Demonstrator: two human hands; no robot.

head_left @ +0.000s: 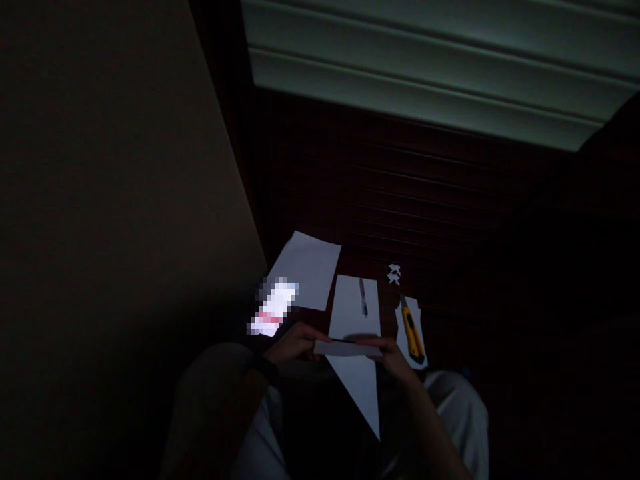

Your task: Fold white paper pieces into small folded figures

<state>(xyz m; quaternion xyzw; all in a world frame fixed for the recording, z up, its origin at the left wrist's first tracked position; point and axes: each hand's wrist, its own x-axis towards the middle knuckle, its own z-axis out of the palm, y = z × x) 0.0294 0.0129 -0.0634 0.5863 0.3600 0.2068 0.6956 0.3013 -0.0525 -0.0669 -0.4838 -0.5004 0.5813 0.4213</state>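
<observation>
In dim light, a white piece of paper (346,349), seen nearly edge-on, is stretched between my two hands. My left hand (299,342) is closed on its left end, thumb and fingers pinching. The right end is gripped by my right hand (393,357) in the same way. Below the paper hangs a pointed white sheet (364,393); I cannot tell whether the two are joined. Just beyond my hands lies another white sheet (345,313) with a pen (363,298) on it. To the right, a yellow utility knife (412,337) rests on paper pieces (419,319).
A lit, blurred phone screen (275,308) is left of my hands, overlapping a large white sheet (313,270). Small cut paper pieces (394,274) lie further off. A plain wall (150,167) bounds the left side, with pale horizontal slats (425,80) ahead.
</observation>
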